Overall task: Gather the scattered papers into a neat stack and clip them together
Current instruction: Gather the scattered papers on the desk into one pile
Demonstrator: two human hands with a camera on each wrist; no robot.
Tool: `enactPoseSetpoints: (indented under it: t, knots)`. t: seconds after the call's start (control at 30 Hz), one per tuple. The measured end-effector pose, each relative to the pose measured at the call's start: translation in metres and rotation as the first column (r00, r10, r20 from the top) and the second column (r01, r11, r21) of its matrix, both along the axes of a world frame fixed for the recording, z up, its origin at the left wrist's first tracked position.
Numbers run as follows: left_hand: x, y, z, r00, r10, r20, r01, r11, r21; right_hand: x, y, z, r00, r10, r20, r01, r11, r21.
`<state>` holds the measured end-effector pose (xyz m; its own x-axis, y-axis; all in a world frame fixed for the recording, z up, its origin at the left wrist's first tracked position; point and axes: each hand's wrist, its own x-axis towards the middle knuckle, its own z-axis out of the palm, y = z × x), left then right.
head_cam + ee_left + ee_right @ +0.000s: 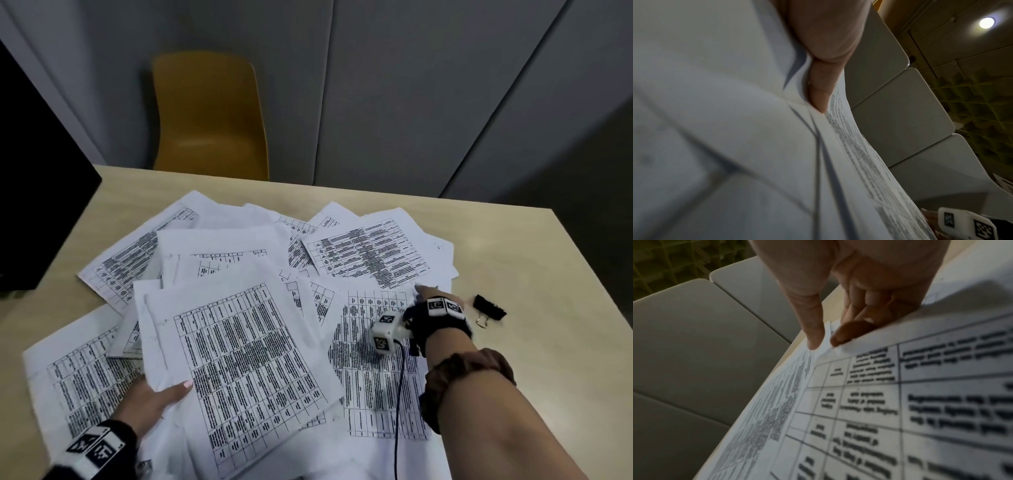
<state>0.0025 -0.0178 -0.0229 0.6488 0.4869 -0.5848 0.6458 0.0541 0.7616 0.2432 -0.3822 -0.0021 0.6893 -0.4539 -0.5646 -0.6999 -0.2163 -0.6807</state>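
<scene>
Early in the gather here: the papers (239, 308) lie fanned and overlapping right across the table (513, 240), and nearly all of them sit to the near-left of the black clip (489, 307), which waits on bare wood beside the heap's right edge.

The left hand (150, 399) has a small bundle (246, 353) pinched at its near corner, on the side of the heap farthest from the clip, thumb on top and fingers hidden underneath. The left wrist view confirms it: the thumb (818, 91) presses several sheet edges together.

The right hand (433, 301), just left of the clip, is closing on a corner. In the right wrist view, thumb (813, 331) and forefinger (846, 334) nip the corner of a printed sheet (900, 402).

To do this well, I'd say lift that corner only slightly, slide the sheet over onto the held bundle, and keep the left grip firm so nothing fans out. Square the edges against the table before reaching for the clip.

The sheets are white, thin and floppy, printed with dense black tables, some slightly curled, lying at all angles. Expect them to slip over each other.
</scene>
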Motion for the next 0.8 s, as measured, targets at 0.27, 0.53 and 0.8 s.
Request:
enactPoseSetpoints:
  t: [0.27,0.53,0.8]
  knots:
    - [0.001,0.004,-0.007,1.000,-0.002,-0.014,0.001,0.999,-0.041,0.008,0.017,0.016,0.932,0.320,-0.172,-0.359,0.884,-0.299]
    - [0.000,0.014,-0.023,0.998,0.055,-0.007,-0.055,0.994,-0.095,-0.007,-0.023,0.002,0.987,0.024,0.158,0.021,0.961,-0.277]
    - [0.000,0.021,-0.030,0.998,0.062,0.024,-0.059,0.992,-0.110,-0.070,-0.043,-0.023,0.927,0.373,-0.047,-0.363,0.855,-0.370]
